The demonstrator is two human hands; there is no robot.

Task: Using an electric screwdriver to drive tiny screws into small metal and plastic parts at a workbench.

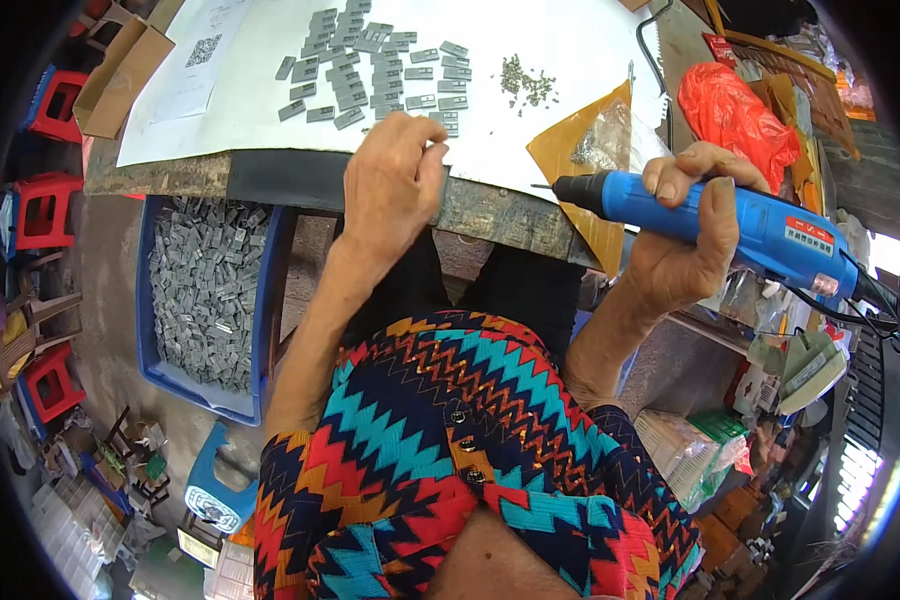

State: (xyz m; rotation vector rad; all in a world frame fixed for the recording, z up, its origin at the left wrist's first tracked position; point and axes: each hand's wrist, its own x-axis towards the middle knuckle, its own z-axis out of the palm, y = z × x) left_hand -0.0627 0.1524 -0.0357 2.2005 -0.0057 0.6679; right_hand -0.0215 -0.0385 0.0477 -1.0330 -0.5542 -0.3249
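Observation:
My right hand (692, 235) is wrapped round a blue electric screwdriver (765, 228), held nearly level over the table's right edge, its black nose and thin bit pointing left. My left hand (392, 180) is at the table's front edge, fingers curled in and thumb close to the index finger. Whatever the fingertips hold, if anything, is hidden. Just beyond it, several small grey rectangular parts (350, 85) lie in rough rows on the white sheet (530, 30). To their right is a scatter of tiny brass-coloured pieces (525, 85). Small silvery pieces (602, 140) rest on a brown-taped sheet (560, 150) near the screwdriver's tip.
Below the table at left stands a blue bin (146, 300) full of grey parts. A cardboard box (120, 75) sits at the table's left corner, a red plastic bag (735, 115) at the right. A black cord (667, 60) runs along the right side. Red stools (45, 210) stand farther left.

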